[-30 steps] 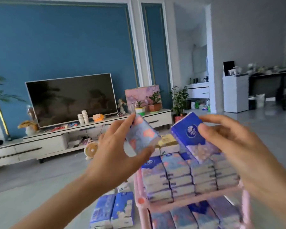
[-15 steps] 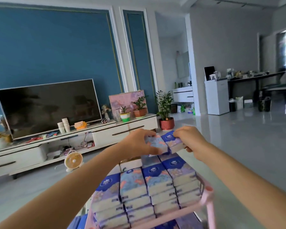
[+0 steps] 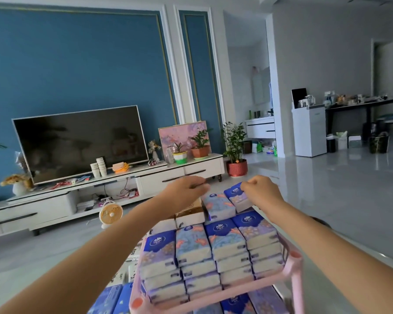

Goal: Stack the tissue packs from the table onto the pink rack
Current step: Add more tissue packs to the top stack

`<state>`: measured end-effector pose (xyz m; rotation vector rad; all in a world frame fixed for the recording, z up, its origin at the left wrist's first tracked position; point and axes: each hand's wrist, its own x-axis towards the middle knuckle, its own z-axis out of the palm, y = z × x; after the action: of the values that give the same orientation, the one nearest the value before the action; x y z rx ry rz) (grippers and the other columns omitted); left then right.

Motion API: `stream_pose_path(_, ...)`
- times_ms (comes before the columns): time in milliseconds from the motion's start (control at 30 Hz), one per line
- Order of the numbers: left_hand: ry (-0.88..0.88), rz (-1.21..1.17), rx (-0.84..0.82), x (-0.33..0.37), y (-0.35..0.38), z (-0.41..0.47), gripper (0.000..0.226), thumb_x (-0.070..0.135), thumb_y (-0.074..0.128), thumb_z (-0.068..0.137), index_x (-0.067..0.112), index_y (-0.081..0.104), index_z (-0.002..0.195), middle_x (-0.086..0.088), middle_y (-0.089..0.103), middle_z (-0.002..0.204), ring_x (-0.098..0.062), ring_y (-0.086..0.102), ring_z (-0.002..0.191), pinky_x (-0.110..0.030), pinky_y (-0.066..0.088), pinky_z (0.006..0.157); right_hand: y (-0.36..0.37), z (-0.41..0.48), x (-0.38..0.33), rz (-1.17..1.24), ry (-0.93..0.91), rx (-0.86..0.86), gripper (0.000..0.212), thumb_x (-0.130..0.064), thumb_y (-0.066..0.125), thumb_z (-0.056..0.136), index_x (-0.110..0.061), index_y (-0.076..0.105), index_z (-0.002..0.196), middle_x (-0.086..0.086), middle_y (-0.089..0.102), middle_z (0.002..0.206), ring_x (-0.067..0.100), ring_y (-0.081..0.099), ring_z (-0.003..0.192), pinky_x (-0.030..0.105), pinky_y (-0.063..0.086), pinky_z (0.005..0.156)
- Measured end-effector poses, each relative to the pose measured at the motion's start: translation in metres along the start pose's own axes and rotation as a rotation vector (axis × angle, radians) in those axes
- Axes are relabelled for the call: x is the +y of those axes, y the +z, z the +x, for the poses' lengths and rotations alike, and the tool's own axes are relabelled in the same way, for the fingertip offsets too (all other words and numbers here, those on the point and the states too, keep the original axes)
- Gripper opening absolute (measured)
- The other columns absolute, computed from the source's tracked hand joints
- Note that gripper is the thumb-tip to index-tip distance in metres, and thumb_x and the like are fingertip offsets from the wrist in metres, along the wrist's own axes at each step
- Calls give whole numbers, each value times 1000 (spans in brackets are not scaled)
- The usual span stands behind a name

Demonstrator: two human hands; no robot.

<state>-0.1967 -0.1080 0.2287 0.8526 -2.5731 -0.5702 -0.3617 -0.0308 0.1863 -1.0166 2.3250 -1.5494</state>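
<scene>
The pink rack (image 3: 295,266) stands low in the view, its top shelf filled with stacked tissue packs (image 3: 191,250). On the back row lie two top packs: a floral tissue pack (image 3: 218,206) and a blue tissue pack (image 3: 237,197) to its right. My right hand (image 3: 260,190) pinches the far end of the blue pack. My left hand (image 3: 186,188) hovers just left of the floral pack, above a brown pack (image 3: 190,211), with its fingers loosely curled and nothing visible in them.
More tissue packs (image 3: 114,300) lie below the rack's left side, and others fill its lower shelf (image 3: 236,302). A small fan (image 3: 110,214) sits on the floor before the TV stand (image 3: 159,177). A potted plant (image 3: 236,166) stands behind the rack.
Both hands carried packs down onto the rack's back row. My left hand has let go of the floral pack and shifted left; my right hand still pinches the blue one.
</scene>
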Motion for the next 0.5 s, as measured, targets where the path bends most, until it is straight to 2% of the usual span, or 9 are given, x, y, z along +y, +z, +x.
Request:
stream_pose_path(100,-86,0,169,-24,-8,-12,42,38,35,98,21,43,136,-1,45,140,-19,42,126,-34,34,104,0,-2,3,-61,-15,12,17,-23,47,89,-10,57,89,7,59,87,23,54,82,31,40,70)
stream_pose_path(167,-137,45,189,-40,-9,-20,44,41,32,98,22,42,137,-2,43,142,-19,40,128,-41,31,108,1,-2,6,-110,-36,4,21,-25,46,90,-8,57,93,9,61,93,24,55,86,33,41,73)
stream_pose_path(267,-180,-13,176,-50,-6,-31,48,41,27,99,18,38,139,-4,41,142,-20,37,129,-33,27,105,3,-3,8,-121,-134,-52,37,-32,46,93,-6,57,116,13,58,121,27,54,109,35,42,91)
stream_pose_path(367,-206,-191,221,-46,-1,-39,50,42,25,99,17,34,141,-5,38,145,-21,33,133,-32,26,105,1,-9,6,-144,-323,-169,51,-38,46,94,-16,40,140,5,31,148,19,28,137,30,25,107)
stream_pose_path(433,-245,-334,246,-45,3,-41,50,43,28,98,18,33,142,-4,36,147,-21,30,135,-32,23,107,-3,-12,3,-167,-393,-316,54,-41,49,93,-23,36,142,0,15,155,12,11,143,28,14,111)
stream_pose_path(500,-282,-472,246,-46,5,-41,50,44,32,97,19,36,140,-4,37,146,-22,32,134,-34,23,108,-7,-15,0,-142,-353,-490,56,-41,55,89,-29,37,141,-3,1,157,11,-3,144,31,6,114)
